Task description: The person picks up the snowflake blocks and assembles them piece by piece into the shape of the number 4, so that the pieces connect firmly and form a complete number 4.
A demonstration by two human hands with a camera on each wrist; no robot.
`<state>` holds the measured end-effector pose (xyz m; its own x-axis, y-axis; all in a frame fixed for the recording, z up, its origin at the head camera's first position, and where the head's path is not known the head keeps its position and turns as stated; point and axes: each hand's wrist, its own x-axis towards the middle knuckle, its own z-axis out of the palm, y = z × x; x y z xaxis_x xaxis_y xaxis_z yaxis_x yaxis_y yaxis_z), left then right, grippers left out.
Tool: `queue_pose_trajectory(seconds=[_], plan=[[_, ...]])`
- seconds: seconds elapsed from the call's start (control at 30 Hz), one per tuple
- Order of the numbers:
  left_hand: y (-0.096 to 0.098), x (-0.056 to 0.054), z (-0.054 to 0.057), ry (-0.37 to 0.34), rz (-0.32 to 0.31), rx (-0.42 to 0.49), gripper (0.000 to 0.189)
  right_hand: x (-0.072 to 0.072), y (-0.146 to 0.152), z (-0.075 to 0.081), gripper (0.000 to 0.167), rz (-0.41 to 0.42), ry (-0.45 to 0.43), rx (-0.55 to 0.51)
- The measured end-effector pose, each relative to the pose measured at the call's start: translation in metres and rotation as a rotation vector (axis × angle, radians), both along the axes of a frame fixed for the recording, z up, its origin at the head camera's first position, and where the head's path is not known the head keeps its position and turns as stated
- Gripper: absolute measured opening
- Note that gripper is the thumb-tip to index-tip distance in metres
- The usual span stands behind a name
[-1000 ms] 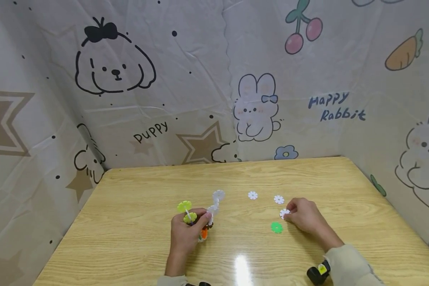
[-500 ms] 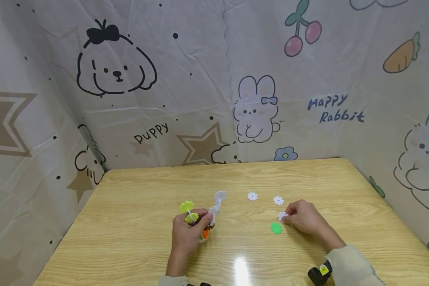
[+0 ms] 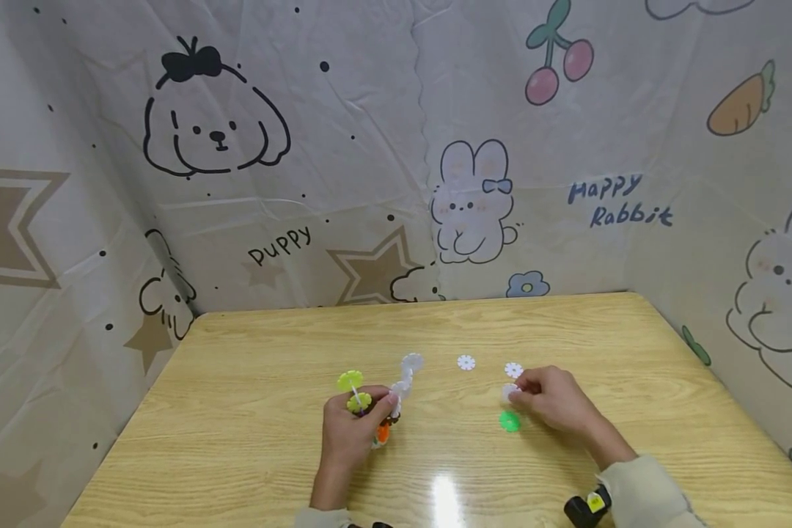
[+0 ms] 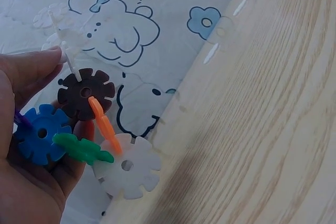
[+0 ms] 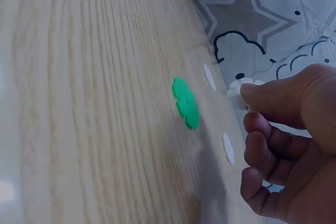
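My left hand [image 3: 353, 433] grips a chain of linked notched plastic discs. In the left wrist view a brown disc [image 4: 73, 95], a blue disc [image 4: 32, 145], an orange disc [image 4: 105, 124], a green disc [image 4: 84, 149] and a larger-looking white disc [image 4: 142, 174] interlock, with pale discs rising past the thumb. Two yellow discs [image 3: 350, 379] stick up behind that hand in the head view. My right hand [image 3: 557, 400] pinches a white notched disc [image 5: 239, 92] between thumb and finger, raised above the table; its other fingers are curled.
On the wooden table [image 3: 257, 367] lie a loose green disc [image 3: 510, 421] and two white discs, one near the right fingers [image 3: 513, 369] and one farther left [image 3: 466, 362]. A cloth with cartoon prints [image 3: 369, 147] hangs behind and beside the table.
The right hand has lifted the white disc off the table and brought it slightly left. The left hand with its disc chain has shifted a little to the right.
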<state>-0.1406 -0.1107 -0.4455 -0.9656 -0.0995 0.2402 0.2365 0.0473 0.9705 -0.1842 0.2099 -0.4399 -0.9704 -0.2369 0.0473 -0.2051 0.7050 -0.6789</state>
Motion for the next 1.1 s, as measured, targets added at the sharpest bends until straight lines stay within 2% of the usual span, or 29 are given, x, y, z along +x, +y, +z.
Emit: queue_pose_trajectory(seconds=[0.33,0.77,1.1], plan=[[0.006,0.000,0.001,-0.003,-0.002,0.009,0.011,0.008,-0.020,0.013,0.006,0.028,0.058,-0.053],[0.009,-0.002,0.001,-0.019,0.003,-0.016,0.010,0.012,-0.038,0.014,0.009,0.084,0.190,-0.089],[0.014,0.001,0.005,-0.021,-0.027,-0.008,0.014,0.015,-0.055,0.013,0.008,0.133,0.358,-0.146]])
